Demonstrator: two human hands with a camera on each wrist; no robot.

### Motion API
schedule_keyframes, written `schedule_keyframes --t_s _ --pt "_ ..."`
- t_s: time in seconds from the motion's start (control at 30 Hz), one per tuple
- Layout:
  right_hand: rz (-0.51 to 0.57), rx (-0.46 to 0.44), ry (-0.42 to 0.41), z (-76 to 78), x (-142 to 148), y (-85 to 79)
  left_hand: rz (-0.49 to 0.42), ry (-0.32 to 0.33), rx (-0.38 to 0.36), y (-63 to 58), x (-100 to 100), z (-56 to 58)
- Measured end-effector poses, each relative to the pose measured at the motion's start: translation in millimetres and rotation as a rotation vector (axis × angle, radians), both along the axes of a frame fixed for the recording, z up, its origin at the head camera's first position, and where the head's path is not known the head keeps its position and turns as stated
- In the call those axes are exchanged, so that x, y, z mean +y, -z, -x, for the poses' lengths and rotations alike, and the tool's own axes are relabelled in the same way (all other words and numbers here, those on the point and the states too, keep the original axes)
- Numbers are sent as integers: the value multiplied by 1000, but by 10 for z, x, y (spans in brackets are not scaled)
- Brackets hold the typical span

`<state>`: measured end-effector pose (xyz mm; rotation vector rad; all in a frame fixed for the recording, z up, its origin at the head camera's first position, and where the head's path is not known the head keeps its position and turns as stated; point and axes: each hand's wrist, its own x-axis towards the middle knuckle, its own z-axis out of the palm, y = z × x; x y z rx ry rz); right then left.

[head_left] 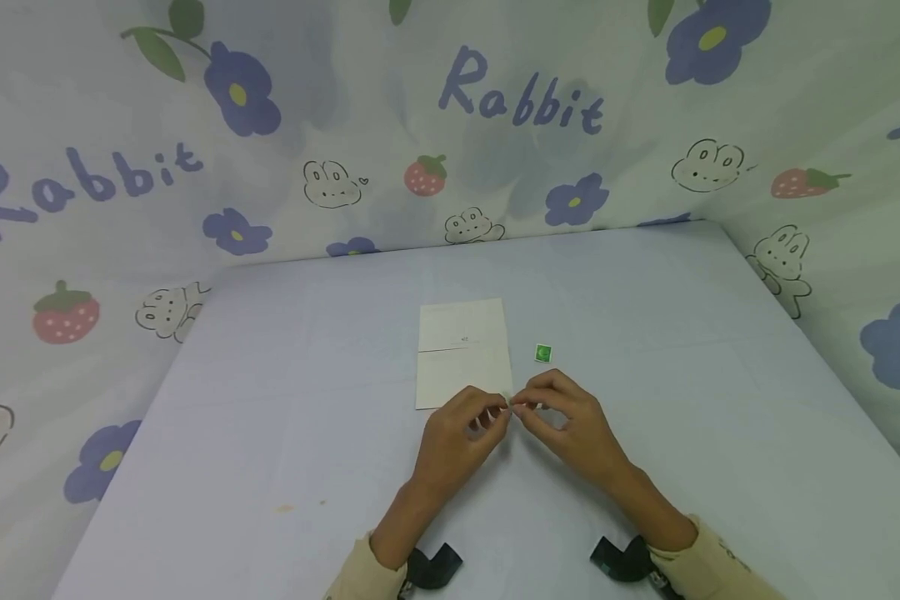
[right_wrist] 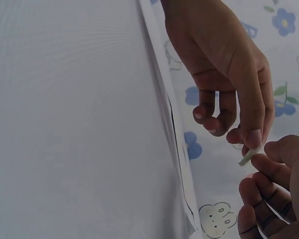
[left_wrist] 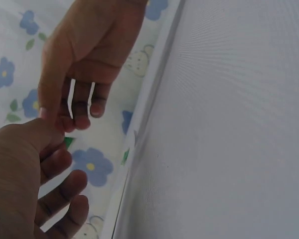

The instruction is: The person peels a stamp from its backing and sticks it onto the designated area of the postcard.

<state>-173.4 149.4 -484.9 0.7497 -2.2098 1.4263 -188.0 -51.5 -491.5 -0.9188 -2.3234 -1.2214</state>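
A person is holding a tiny, thin, pale green piece (right_wrist: 247, 158) up above the table (head_left: 307, 333), near one corner of a white card (head_left: 461, 323). The left hand (head_left: 456, 439) is pinching the piece between its thumb and a finger. The right hand (head_left: 576, 427) is meeting it, and its thumb and first finger seem to be pinching the other edge, though the fingers are hiding part of it. The other fingers on both hands are bending loosely.

The card is lying flat, with a dark line running partway across it. A small green square with a white edge (head_left: 543, 353) is lying on the table just beside the card.

The piece is looking very light, like paper or a sticker. It will probably be bending easily, and hard tugging could be creasing or tearing it. It may be slipping or sticking to skin too. Fingertips should be taking its very edges or a corner, pinching softly.
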Motion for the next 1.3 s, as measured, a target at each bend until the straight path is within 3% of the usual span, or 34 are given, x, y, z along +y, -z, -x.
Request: schedule_keyframes --t_s 0.2,0.37,0.63,0.77,1.0,1.3 --pt "-34 -24 41 12 -11 26 49 26 24 2 -6 -2" --pt "-55 8 87 26 -10 32 81 30 21 -14 -9 -16" --pt "-16 10 150 25 -1 28 -25 -40 -61 -2 -4 7" --pt "15 -40 148 20 -4 28 -67 -73 -102 -6 -2 13" --pt "32 -104 112 17 1 35 -135 -62 -162 -27 9 6" --pt "23 -163 109 21 11 53 -133 -43 -178 -5 6 1"
